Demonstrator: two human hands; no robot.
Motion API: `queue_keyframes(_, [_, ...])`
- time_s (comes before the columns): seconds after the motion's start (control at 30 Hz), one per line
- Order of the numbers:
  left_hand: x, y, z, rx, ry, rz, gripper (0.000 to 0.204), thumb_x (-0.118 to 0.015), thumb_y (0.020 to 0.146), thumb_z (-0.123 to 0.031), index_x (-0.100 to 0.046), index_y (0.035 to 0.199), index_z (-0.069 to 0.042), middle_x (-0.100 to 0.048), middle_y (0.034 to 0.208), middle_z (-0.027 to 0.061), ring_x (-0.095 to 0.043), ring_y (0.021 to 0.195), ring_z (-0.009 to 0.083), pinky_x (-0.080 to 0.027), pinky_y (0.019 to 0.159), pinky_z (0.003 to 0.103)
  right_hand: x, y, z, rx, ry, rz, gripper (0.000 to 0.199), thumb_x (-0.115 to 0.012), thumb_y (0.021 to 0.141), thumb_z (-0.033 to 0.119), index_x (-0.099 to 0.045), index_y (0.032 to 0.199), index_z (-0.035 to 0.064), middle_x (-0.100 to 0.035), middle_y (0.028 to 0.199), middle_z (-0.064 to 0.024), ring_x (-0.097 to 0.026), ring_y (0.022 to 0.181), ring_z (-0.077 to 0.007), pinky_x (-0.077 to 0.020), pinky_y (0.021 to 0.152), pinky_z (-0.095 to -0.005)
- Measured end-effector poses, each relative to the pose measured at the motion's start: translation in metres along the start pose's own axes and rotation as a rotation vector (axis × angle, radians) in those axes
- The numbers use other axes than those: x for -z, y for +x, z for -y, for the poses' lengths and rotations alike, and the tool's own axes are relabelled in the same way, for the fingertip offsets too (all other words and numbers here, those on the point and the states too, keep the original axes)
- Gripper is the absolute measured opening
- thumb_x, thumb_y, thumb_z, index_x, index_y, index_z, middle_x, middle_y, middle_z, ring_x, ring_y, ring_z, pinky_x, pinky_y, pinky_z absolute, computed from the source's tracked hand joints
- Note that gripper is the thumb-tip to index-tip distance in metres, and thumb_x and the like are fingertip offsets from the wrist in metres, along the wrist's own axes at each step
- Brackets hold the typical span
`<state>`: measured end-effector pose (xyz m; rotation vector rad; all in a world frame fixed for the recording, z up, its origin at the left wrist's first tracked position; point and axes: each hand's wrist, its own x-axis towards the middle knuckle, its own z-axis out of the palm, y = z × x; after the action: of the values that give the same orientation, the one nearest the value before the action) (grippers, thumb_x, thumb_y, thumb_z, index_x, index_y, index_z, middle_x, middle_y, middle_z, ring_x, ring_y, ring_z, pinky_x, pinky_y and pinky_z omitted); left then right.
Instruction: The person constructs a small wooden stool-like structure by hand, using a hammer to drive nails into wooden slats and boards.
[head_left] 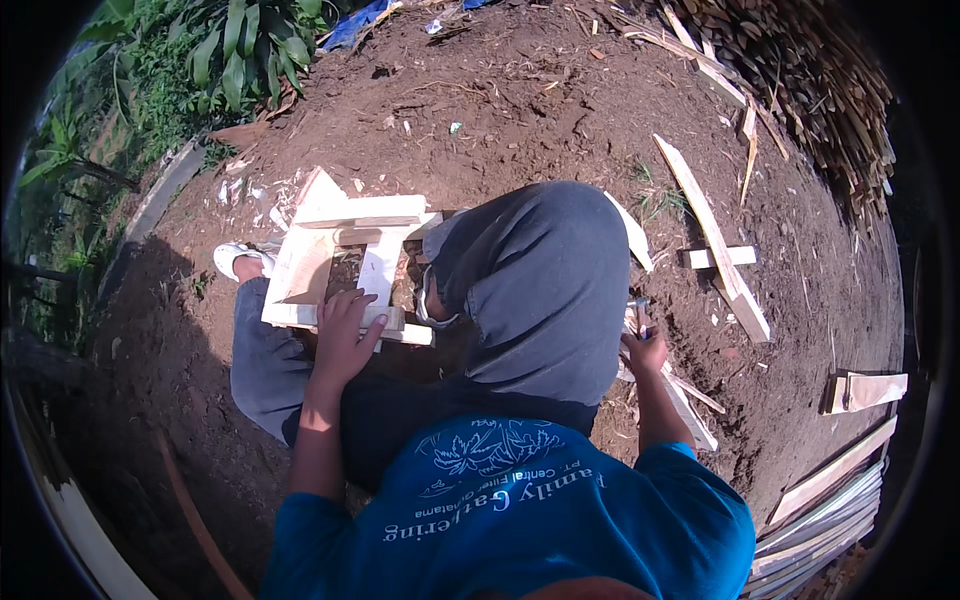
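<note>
A pale wooden frame (306,262) of nailed-looking boards and bars rests tilted on the ground between my legs, at left of centre. My left hand (346,335) lies over its nearest bar, fingers across the top and thumb spread to the right, gripping it. To the right of my bent knee, my right hand (647,350) is closed low over the ground around a small hand tool (639,304) with a grey metal end. My fingers cover most of that tool, so its exact kind is unclear. Beneath this hand lie wood strips (690,412) and shavings.
A long plank (700,205) crosses a short block (725,257) on the brown soil at right. Stacked wood strips (820,80) fill the upper right; more boards (835,470) lie lower right. Green plants (240,50) grow at upper left. My trousered leg (545,285) stands between both hands.
</note>
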<state>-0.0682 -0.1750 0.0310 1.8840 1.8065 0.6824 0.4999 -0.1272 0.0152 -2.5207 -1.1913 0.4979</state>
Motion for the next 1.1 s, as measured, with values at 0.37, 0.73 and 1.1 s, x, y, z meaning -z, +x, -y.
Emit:
queue_keyframes(0.37, [-0.016, -0.011, -0.009, 0.176, 0.045, -0.046, 0.057, -0.065, 0.096, -0.037, -0.052, 0.145, -0.010, -0.037, 0.157, 0.0209, -0.022, 0.149, 0.0503, -0.012, 0.119, 0.070, 0.167, 0.078, 0.077, 0.187, -0.146, 0.048, 0.076, -0.094, 0.073, 0.039, -0.059, 0.121, -0.0099, -0.071, 0.101, -0.0189, -0.070, 0.089, -0.0221, -0.0552, 0.074, -0.0323])
queue_keyframes(0.73, [-0.030, 0.008, 0.000, 0.081, -0.024, 0.053, 0.050, -0.063, 0.099, -0.031, -0.054, 0.143, -0.009, -0.046, 0.153, 0.0180, -0.031, 0.149, 0.0415, -0.008, 0.121, 0.067, 0.267, 0.092, 0.229, 0.481, 0.022, -0.137, 0.098, -0.087, 0.079, 0.053, -0.051, 0.135, -0.0180, -0.071, 0.101, -0.0225, -0.072, 0.088, -0.0236, -0.0572, 0.072, -0.0323])
queue_keyframes(1.1, [-0.024, 0.007, -0.011, 0.013, -0.060, -0.015, 0.040, -0.064, 0.098, -0.031, -0.062, 0.132, -0.009, -0.058, 0.138, 0.0125, -0.046, 0.137, 0.0342, -0.013, 0.121, 0.065, 0.281, 0.081, 0.316, 0.697, 0.062, -0.131, 0.058, -0.082, 0.086, 0.052, -0.067, 0.104, -0.0007, -0.055, 0.069, 0.0040, -0.048, 0.057, -0.0042, -0.0355, 0.051, -0.0227])
